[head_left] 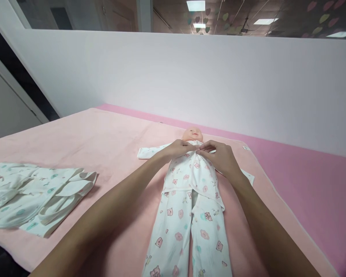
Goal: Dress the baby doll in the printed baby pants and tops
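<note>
A baby doll [192,134] lies on its back on a pink towel [109,142], dressed in a white top [190,175] and trousers [187,234] printed with small pink animals. My left hand [177,149] and my right hand [219,156] meet at the doll's chest just under its chin. Both have their fingers pinched on the top's front edge near the collar. The doll's arms stretch out sideways in white sleeves, partly hidden behind my hands.
A pile of folded white baby clothes [34,196] with green prints lies at the towel's left front. A brighter pink mat [314,181] shows to the right. A white wall [190,80] rises right behind the doll's head.
</note>
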`<state>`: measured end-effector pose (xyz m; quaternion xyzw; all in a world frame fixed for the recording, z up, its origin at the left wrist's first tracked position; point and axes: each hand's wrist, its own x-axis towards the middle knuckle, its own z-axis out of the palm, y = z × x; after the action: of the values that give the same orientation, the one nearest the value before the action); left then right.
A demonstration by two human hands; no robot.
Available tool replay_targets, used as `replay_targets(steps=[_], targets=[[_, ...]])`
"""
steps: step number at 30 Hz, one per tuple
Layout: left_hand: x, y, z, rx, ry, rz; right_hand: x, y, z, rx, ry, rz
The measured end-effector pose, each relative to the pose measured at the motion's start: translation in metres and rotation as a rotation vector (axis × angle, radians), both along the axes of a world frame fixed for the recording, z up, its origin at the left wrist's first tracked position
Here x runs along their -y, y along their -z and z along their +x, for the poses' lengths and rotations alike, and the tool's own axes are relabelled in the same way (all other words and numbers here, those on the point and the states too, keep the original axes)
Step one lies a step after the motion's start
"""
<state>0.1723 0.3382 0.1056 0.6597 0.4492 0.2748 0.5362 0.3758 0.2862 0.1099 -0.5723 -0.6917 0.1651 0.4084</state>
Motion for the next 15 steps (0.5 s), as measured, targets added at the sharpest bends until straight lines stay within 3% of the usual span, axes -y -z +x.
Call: replay_targets(steps=[4,11,15], targets=[[0.002,0.001,0.003,0.009,0.011,0.077,0.000,0.002,0.001,-0.015,-0.004,-0.045],[-0.001,0.004,0.002,0.034,0.012,0.054,0.000,0.000,0.011,-0.023,-0.088,-0.235],[-0.001,0.003,0.001,0.056,0.007,0.036,0.000,-0.002,0.008,0.028,-0.134,-0.214]])
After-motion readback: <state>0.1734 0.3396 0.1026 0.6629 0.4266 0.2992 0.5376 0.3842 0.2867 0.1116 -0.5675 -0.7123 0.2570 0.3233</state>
